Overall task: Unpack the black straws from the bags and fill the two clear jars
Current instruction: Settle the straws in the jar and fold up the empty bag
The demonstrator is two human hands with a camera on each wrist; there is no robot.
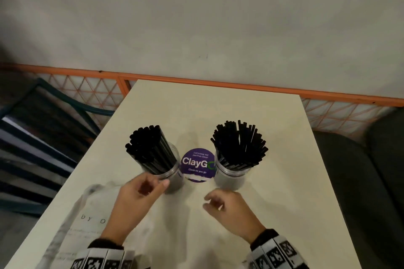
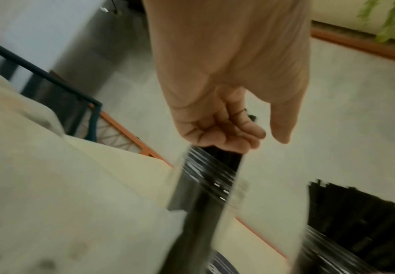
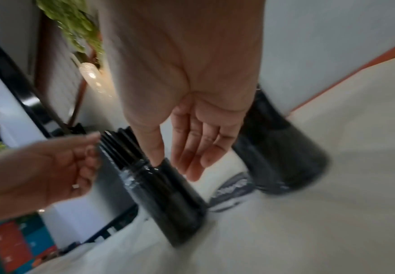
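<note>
Both clear jars upright, packed with black straws: left jar (image 1: pixel 168 172) at 11 o'clock, right jar (image 1: pixel 231 176) at 1 o'clock. Left hand (image 1: pixel 140 194) loosely curled, thumb at rim, likely steadying; holds nothing. Right hand (image 1: pixel 227 207) relaxed, empty. Flat bag (image 1: pixel 72 223) at 8 o'clock.

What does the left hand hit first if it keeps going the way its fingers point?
Likely the left jar: the left hand points at its rim, fingertips almost there. Contact is unclear.
</note>
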